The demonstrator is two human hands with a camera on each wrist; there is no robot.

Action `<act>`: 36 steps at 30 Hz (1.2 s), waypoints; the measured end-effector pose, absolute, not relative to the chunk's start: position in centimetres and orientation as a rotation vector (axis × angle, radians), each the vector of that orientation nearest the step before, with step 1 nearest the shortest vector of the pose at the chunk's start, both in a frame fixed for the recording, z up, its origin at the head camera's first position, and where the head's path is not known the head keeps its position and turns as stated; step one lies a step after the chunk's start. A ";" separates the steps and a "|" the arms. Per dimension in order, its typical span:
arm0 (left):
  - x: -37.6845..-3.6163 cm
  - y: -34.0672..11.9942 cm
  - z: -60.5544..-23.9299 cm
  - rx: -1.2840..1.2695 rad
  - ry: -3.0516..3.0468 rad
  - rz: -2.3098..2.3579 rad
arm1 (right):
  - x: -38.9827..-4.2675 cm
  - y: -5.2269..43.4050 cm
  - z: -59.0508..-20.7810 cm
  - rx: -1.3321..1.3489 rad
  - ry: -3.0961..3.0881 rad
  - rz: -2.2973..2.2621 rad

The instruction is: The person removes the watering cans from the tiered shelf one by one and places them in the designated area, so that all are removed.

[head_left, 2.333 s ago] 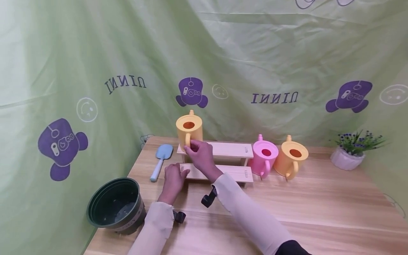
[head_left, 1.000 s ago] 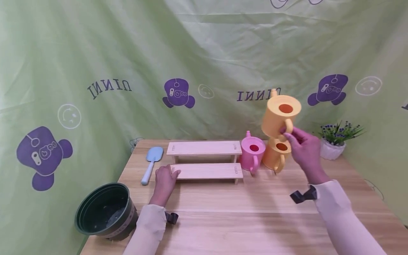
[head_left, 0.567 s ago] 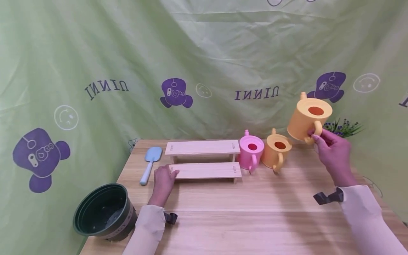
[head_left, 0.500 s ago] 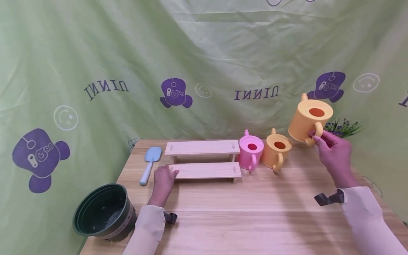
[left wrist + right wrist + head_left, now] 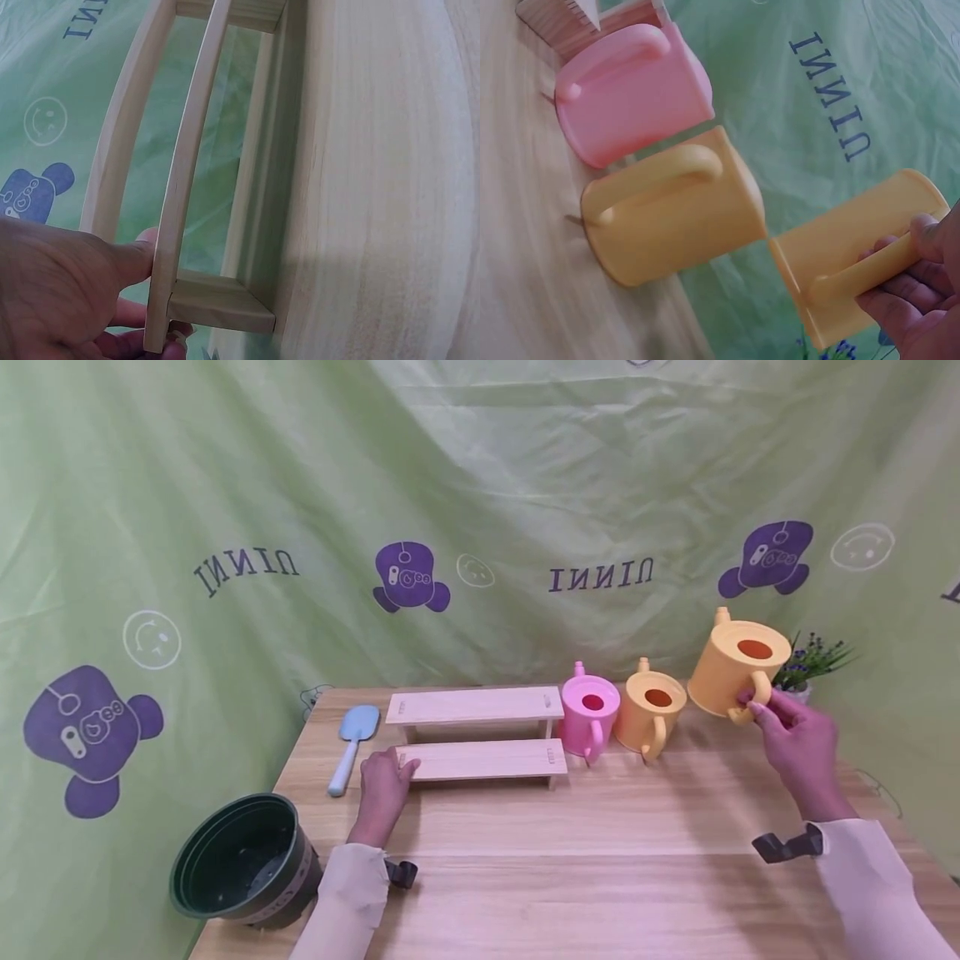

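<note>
My right hand (image 5: 757, 706) grips a yellow watering can (image 5: 738, 662) by its handle, slightly tilted, low over the table's back right; whether its base touches the wood is unclear. In the right wrist view, thumb and fingers of the right hand (image 5: 907, 268) curl round the handle of that can (image 5: 855, 251). Left of it stand an orange-yellow can (image 5: 655, 703) and a pink can (image 5: 591, 708). My left hand (image 5: 397, 766) pinches the left end of a two-step wooden stand (image 5: 480, 758). The left wrist view shows the left hand (image 5: 154, 300) with thumb on the stand's lower board (image 5: 187, 165), fingers beneath.
A blue plastic trowel (image 5: 352, 747) lies left of the stand. A dark green flower pot (image 5: 240, 860) sits at the table's (image 5: 585, 860) front left corner. A small potted plant (image 5: 813, 662) stands behind the held can. Green printed cloth hangs behind.
My right hand lifted the yellow can off the stand's upper step, carried it right over the other two cans, and has lowered it beside them. The left hand stayed on the stand.
</note>
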State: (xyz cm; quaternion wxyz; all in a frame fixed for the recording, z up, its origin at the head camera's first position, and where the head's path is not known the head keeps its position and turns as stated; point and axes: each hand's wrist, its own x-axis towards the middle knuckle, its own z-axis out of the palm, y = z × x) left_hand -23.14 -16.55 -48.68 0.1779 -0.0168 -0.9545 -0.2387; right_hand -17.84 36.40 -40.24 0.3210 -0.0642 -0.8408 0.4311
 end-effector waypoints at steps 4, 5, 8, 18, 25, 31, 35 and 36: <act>-23.1 -16.4 -48.6 -0.048 -2.690 -0.660 | -17.4 36.9 -41.4 -0.148 -2.245 1.133; -23.2 -16.5 -48.6 -0.038 -2.705 -0.673 | -17.3 36.9 -41.8 -0.140 -2.258 1.118; -23.4 -16.5 -48.6 -0.021 -2.737 -0.668 | -17.1 37.0 -43.0 -0.114 -2.270 1.086; -23.3 -16.4 -48.3 -0.060 -2.724 -0.654 | -17.4 37.6 -46.5 -0.145 -2.304 1.078; -23.5 -16.5 -48.6 -0.046 -2.736 -0.649 | -18.0 38.1 -48.0 -0.147 -2.314 1.083; -23.4 -16.5 -48.6 -0.052 -2.729 -0.651 | -18.6 38.5 -48.9 -0.105 -2.314 1.099; -23.5 -16.3 -48.6 -0.036 -2.740 -0.642 | -18.9 38.7 -49.4 -0.088 -2.319 1.139; -23.5 -16.3 -48.6 -0.029 -2.744 -0.644 | -18.9 38.7 -49.6 -0.090 -2.320 1.149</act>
